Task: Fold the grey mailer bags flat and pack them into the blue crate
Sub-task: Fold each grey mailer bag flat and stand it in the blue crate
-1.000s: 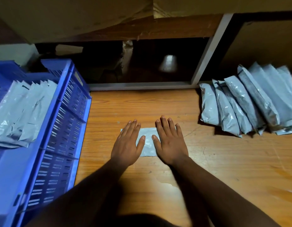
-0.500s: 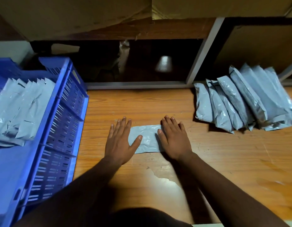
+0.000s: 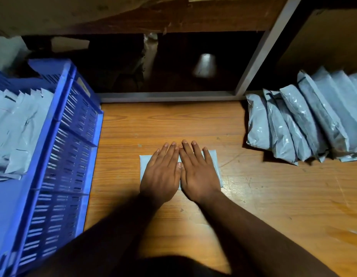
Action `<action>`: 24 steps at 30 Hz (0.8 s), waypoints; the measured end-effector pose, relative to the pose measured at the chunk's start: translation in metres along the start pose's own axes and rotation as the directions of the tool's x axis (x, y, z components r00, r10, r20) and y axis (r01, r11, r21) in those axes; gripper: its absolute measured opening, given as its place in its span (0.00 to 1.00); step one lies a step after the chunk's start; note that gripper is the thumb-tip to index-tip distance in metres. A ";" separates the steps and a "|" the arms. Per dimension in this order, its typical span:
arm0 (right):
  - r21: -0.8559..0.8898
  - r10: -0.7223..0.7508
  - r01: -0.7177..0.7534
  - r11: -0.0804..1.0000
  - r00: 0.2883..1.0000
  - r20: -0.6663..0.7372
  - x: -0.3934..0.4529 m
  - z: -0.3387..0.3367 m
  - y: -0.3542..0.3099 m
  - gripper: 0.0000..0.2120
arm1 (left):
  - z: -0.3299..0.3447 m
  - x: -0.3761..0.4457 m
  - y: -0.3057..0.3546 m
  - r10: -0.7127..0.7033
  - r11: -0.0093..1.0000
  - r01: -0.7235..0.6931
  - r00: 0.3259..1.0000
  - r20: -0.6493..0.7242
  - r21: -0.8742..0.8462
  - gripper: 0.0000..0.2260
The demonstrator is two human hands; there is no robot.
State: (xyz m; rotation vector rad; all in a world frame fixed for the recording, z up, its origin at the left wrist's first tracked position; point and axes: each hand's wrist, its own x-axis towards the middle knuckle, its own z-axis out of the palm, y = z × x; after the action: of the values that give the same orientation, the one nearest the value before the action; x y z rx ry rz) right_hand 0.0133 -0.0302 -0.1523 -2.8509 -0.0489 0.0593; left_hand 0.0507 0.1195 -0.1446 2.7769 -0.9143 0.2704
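Grey plastic film, thin and slightly glossy, forms the folded mailer bag [image 3: 212, 156] under my palms near the middle of the wooden table [image 3: 273, 196]. My left hand [image 3: 160, 174] and right hand [image 3: 197, 172] lie side by side on it, fingers straight and flat, gripping nothing; I judge this spread pressure drives out trapped air and sets the creases, so that the rectangle stays flat. The blue crate [image 3: 73, 136], rigid slotted plastic, stands at the table's left edge and holds the packed bags [image 3: 19, 124] in an overlapping row. The unfolded bags [image 3: 297, 124], puffy and wrinkled, lean together at the right edge, well apart from my hands
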 end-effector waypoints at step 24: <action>0.247 -0.102 0.103 0.964 0.995 -0.017 -0.018 -0.061 0.005 0.18 | -0.070 -0.023 -0.010 -0.118 0.954 0.165 0.974 0.193 -0.250 0.28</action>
State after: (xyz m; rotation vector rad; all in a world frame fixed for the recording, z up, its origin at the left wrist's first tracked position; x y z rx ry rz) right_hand -0.0022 -0.0532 -0.0952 -2.5937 -0.1752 0.0353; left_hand 0.0306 0.1583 -0.0841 2.6276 -0.7209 -0.1160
